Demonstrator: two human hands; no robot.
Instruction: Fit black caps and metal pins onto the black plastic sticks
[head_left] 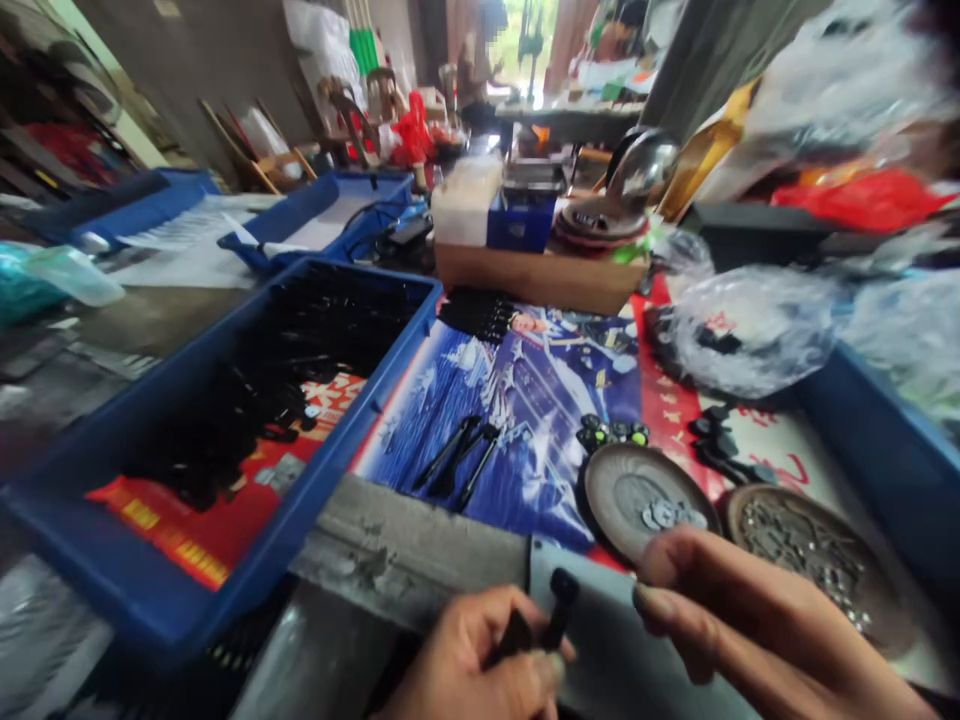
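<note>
At the bottom centre, my left hand (480,665) is closed round a small black part (559,605) whose rounded end sticks up above my fingers. My right hand (742,625) hovers just to its right, fingers curled loosely together, close to the part; I cannot make out anything between them. Right behind my right hand sit two round metal dishes: one (637,490) with a few small washers, the other (817,560) with many tiny metal pieces. A few thin black rods (461,455) lie on the blue poster (525,400).
A blue tray (247,560) of several black parts stands at left. Small black pieces (720,445) and knobs (611,432) lie near the dishes. Clear plastic bags (750,325) and another blue bin (885,460) are at right. A cardboard box (540,275) and clutter fill the back.
</note>
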